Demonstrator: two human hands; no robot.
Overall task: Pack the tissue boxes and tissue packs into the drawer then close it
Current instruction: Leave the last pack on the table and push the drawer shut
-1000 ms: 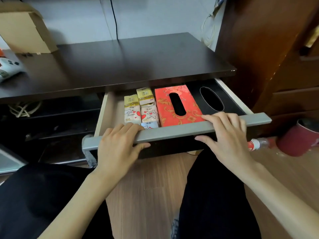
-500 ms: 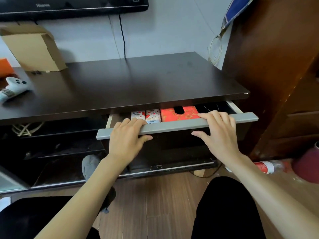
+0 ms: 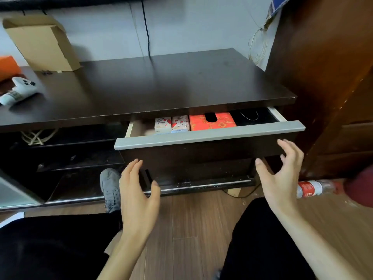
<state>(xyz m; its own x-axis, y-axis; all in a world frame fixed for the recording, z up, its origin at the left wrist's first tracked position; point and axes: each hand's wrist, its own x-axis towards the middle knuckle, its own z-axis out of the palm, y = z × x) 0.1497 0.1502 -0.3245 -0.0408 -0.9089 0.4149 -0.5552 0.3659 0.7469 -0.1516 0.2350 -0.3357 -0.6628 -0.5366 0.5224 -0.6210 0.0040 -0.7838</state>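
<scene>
The drawer [image 3: 210, 134] with a grey front rail sticks out a short way from under the dark tabletop. In the gap I see white tissue packs with red hearts [image 3: 172, 123], a red tissue box [image 3: 213, 122] and a black tissue box [image 3: 252, 117] at the right; their rear parts are hidden under the top. My left hand [image 3: 137, 190] hangs open below the drawer's left half, apart from it. My right hand [image 3: 282, 174] is open below the right end, fingers spread, touching nothing.
The dark tabletop [image 3: 161, 83] carries a cardboard box [image 3: 42, 43], a white game controller [image 3: 20, 89] and an orange item [image 3: 8, 65]. A brown cabinet [image 3: 333, 77] stands at right. A plastic bottle [image 3: 314, 187] and a dark red bucket [image 3: 361, 186] lie on the wood floor.
The drawer slid inward from wide open to a narrow gap. Both hands let go of the grey rail and dropped below it, fingers spread.
</scene>
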